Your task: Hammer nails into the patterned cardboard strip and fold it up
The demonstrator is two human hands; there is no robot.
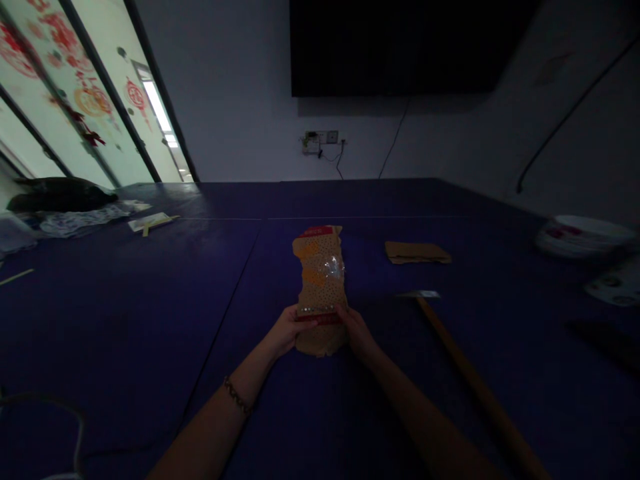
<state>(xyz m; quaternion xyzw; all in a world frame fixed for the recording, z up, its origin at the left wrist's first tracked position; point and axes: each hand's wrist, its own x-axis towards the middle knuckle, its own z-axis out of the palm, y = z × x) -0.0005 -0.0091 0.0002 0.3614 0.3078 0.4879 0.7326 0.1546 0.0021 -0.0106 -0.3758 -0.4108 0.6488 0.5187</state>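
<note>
Between my hands is a piece of brown cardboard [323, 290] with dark dots, orange and red print, torn edges and a shiny strip of clear tape. My left hand [287, 329] grips its lower left edge, thumb lying on the front. On the lower right edge, my right hand [356, 333] holds it the same way, thumb on top and the other fingers hidden. To the right lies a long wooden-handled tool [470, 377] with a thin metal head. Beyond that tool rests a smaller folded piece of brown cardboard [417, 252].
All this is on a dark blue surface [150, 287]. A white bowl [583, 235] stands at the right edge. At the left are a dark bundle [60, 195] and some papers [150, 222]. A pale curved tube [75, 427] shows at bottom left. A black screen [410, 47] hangs on the wall.
</note>
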